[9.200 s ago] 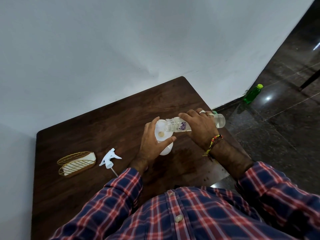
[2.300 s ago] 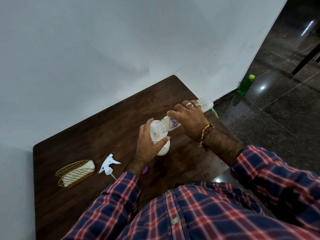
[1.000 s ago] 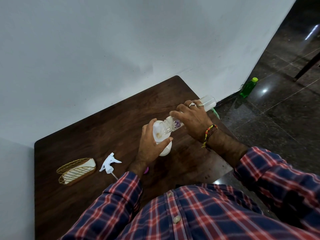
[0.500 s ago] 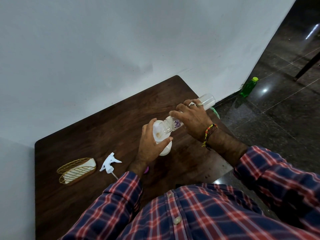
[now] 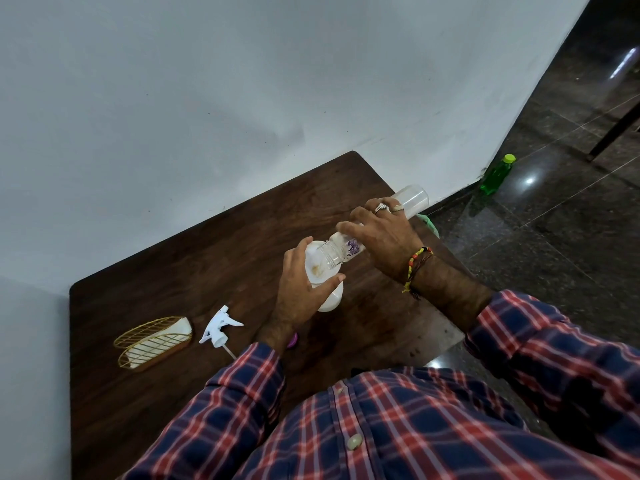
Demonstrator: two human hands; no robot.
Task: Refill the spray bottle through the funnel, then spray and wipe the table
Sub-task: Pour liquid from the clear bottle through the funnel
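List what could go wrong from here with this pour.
1. The clear bottle, held by the right hand, tips steeply into the funnel; a surge could spill onto the table.
2. Only the left hand steadies funnel and spray bottle; a slip could topple both.
3. The spray head lies beside the left sleeve, which could knock it.

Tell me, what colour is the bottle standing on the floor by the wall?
Green, with a yellow-green cap; the bottle shows in the head view.
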